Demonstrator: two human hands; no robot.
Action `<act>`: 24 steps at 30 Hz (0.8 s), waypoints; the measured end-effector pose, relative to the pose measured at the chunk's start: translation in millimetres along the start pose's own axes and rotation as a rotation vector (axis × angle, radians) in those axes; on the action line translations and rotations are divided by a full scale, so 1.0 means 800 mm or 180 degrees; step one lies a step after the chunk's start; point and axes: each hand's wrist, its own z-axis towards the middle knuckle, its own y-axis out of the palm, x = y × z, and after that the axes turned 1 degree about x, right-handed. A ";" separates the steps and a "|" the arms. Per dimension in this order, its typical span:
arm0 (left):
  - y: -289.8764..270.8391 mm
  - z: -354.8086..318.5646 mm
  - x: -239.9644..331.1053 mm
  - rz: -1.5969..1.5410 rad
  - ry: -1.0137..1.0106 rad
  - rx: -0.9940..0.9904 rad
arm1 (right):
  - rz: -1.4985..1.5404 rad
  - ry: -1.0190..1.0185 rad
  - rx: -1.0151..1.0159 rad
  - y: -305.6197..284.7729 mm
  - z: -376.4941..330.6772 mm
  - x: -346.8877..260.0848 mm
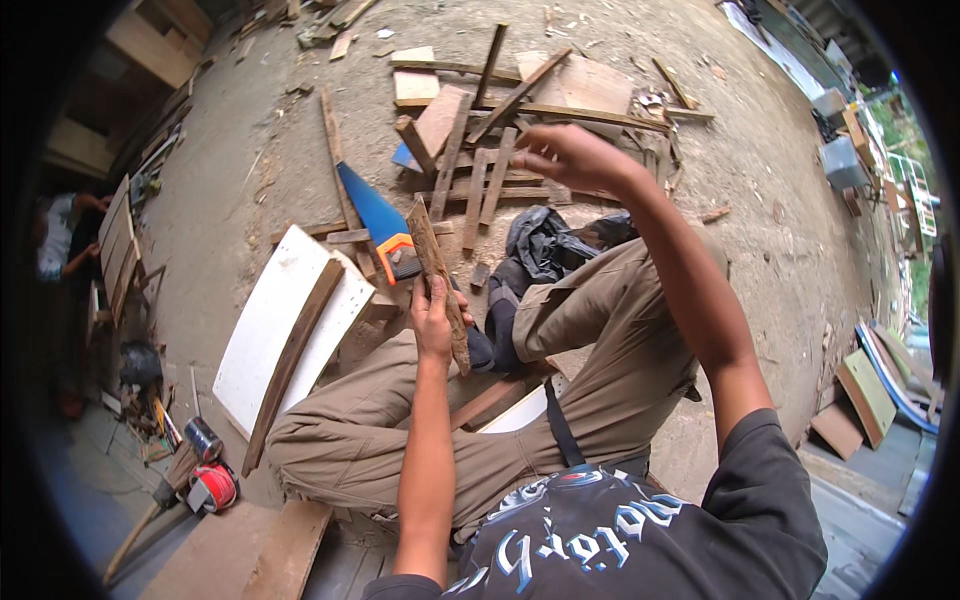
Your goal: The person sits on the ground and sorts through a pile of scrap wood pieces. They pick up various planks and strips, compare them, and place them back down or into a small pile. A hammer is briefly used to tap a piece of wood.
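My left hand [432,318] is wrapped round the lower part of a short, rough strip of wood [432,250], held upright and slightly tilted above my lap. Just left of the strip lies a handsaw [372,208] with a blue blade and an orange and black handle. My right hand [578,158] is stretched out over the near right side of a scrap wood pile [490,165]. Its fingers are loosely bent and apart, with nothing seen in them. Whether the fingertips touch a stick below cannot be made out.
A white board [270,310] with a dark batten [295,365] on it lies left of my knee. Black plastic [545,245] is bunched by my feet. A red reel [212,488] and a hammer [165,490] lie lower left. Another person [65,235] is at the far left.
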 end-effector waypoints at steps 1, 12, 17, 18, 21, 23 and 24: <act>0.015 0.002 0.010 -0.0009 -0.0061 -0.0159 | 0.0106 0.0142 0.0223 -0.030 -0.014 -0.002; 0.229 -0.003 0.215 -0.0724 0.0207 -0.1377 | 0.0708 0.1298 0.1654 -0.106 -0.138 0.164; 0.299 -0.011 0.206 0.0242 0.0140 -0.1597 | -0.0131 0.2501 0.2106 0.033 -0.232 0.319; 0.297 -0.015 0.202 0.0555 0.0159 -0.1591 | -0.0700 0.2604 0.2526 0.069 -0.259 0.348; 0.258 -0.017 0.188 0.1186 0.0026 -0.1454 | -0.0712 0.2692 0.2858 0.136 -0.288 0.336; 0.250 -0.020 0.182 0.1303 -0.0224 -0.1221 | 0.0228 0.2359 0.2536 0.151 -0.276 0.280; 0.248 -0.022 0.181 0.1350 -0.0333 -0.1106 | 0.0222 0.2005 0.2641 0.165 -0.265 0.235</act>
